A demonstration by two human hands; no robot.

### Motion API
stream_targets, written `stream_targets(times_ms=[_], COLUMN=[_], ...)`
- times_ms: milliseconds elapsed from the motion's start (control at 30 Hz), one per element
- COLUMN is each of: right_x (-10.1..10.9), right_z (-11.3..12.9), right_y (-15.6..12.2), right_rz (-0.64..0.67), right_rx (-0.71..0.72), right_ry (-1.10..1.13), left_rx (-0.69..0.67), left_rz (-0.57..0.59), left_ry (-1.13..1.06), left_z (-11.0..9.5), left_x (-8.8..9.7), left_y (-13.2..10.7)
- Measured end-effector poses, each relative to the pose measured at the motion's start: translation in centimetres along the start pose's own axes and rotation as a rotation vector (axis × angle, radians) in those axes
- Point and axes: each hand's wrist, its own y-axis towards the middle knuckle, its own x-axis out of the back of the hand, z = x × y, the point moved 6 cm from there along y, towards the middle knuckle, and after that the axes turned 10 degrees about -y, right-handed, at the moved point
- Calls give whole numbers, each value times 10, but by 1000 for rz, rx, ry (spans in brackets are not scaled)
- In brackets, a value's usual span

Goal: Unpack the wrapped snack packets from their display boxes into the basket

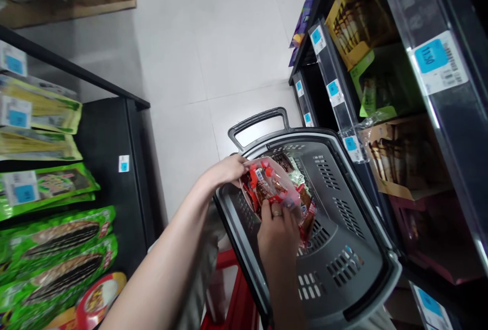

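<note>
Over the grey shopping basket (324,167), a clear plastic bag (292,187) holds several small red-wrapped snack packets (263,182). My left hand (231,168) has its fingers closed on the bag's left edge. From the near side, my right hand (279,226), with a ring on one finger, is closed at the bag's lower edge; its fingertips are partly hidden among the packets. Beneath and beside the bag, more red packets (308,218) lie in the basket. The basket's black handle (259,121) is folded out at the far side.
Shelves with price tags (440,60) and open boxes of snacks (400,154) stand close on the right. On the left shelf lie green seed packets (63,241) and yellow packs (41,103). Below my arms is a red frame (232,289). Pale floor tiles (213,40) stretch ahead.
</note>
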Motion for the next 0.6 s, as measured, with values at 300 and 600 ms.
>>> stream_targets(times_ms=[300,600], right_x=[-7,3], right_z=[2,-112], right_y=[33,-42], right_rz=[151,-142], right_rx=[-126,-617], right_ry=[20,651], left_rx=[-86,-35], left_rz=[36,-104], left_ry=[-15,-152], left_z=[-1,10], left_x=[-5,-1], left_y=[4,-3])
